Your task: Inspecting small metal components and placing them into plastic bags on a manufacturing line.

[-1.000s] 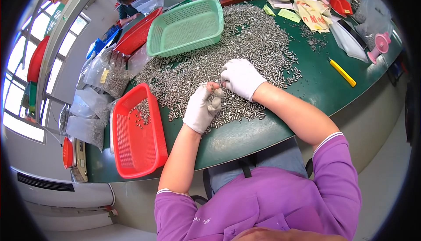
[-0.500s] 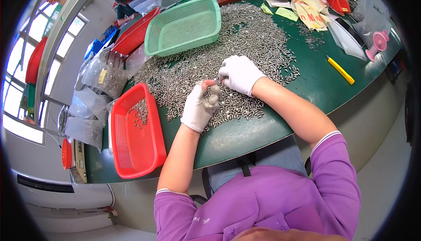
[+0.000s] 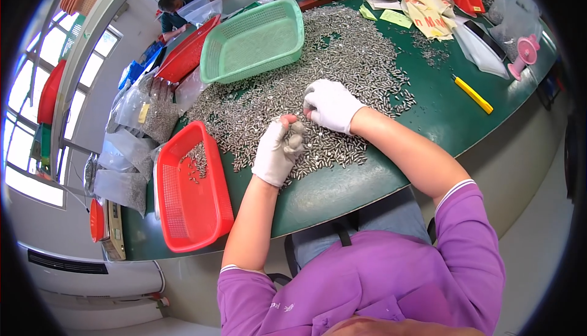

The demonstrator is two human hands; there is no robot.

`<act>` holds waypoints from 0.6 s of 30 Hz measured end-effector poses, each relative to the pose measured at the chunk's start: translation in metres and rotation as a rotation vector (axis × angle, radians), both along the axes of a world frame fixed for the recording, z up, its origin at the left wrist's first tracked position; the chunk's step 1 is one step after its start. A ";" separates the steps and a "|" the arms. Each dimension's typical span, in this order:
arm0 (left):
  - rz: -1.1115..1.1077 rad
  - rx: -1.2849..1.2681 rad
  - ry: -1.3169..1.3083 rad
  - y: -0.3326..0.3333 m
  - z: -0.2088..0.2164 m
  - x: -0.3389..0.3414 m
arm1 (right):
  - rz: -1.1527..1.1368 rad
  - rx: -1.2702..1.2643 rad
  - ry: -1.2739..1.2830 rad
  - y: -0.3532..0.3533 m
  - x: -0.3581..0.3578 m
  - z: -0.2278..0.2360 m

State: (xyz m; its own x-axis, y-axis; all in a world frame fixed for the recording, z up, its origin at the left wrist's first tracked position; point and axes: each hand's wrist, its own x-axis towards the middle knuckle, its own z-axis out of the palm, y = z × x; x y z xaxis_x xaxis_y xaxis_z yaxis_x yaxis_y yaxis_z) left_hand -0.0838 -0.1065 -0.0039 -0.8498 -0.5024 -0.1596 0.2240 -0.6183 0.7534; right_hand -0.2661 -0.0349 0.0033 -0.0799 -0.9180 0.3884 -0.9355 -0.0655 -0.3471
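A wide spread of small, shiny metal pieces shaped like short pins [image 3: 345, 48] covers the middle of the green table. Over its near part, my left hand [image 3: 278, 151] is turned partly palm up in a white glove, its fingers curled and its bare thumb and fingertip close together. Just to the right, my right hand [image 3: 333, 105], gloved in white too, bends down with its fingers pinched together by the left fingertips. Whatever either hand holds is too small or hidden to make out. Left of my left hand stands a red plastic basket [image 3: 194, 214] with some metal pieces inside.
A green basket [image 3: 211, 48] sits at the far side of the pile. Bags of metal pieces [image 3: 128, 186] line the left edge. To the right lie a yellow-handled cutter [image 3: 474, 96] and a pink stand [image 3: 524, 55]. Another person [image 3: 174, 15] works at the far left.
The whole view has shifted slightly. Both hands stay close together over the pile, with almost no change in their fingers.
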 end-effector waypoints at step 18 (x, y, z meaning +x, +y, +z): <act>0.031 0.016 -0.083 0.009 0.011 -0.003 | 0.004 -0.107 0.093 0.006 0.002 -0.006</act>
